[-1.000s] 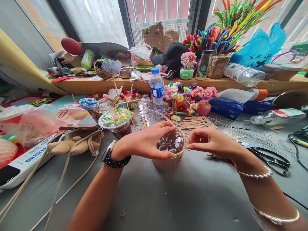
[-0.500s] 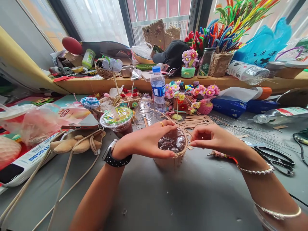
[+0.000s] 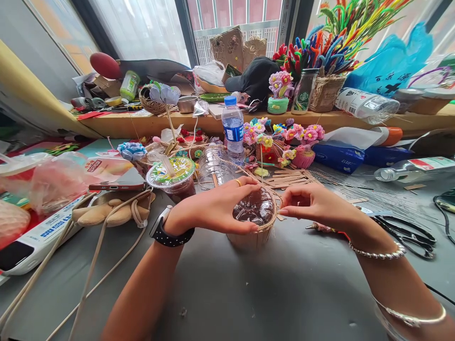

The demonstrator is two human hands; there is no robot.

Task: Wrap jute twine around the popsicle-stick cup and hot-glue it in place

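Observation:
A round container point(image 3: 253, 208) with a clear, ridged plastic top and a brown slatted side stands on the grey table. Twine point(image 3: 273, 221) runs around its upper rim. My left hand point(image 3: 222, 206) curves over the left side of the container, thumb along the near rim and fingers on the far edge, gripping it. Just right of the rim is my right hand point(image 3: 304, 202), its thumb and index finger pinched together by the twine. Whatever lies between those fingertips is too small to make out.
A lidded drink cup point(image 3: 170, 173) and a water bottle point(image 3: 233, 128) stand behind my left hand. Black scissors point(image 3: 408, 232) lie right of my right wrist. Flat wooden strips point(image 3: 291, 178) lie behind the container. Cords and a phone point(image 3: 115, 186) are at left.

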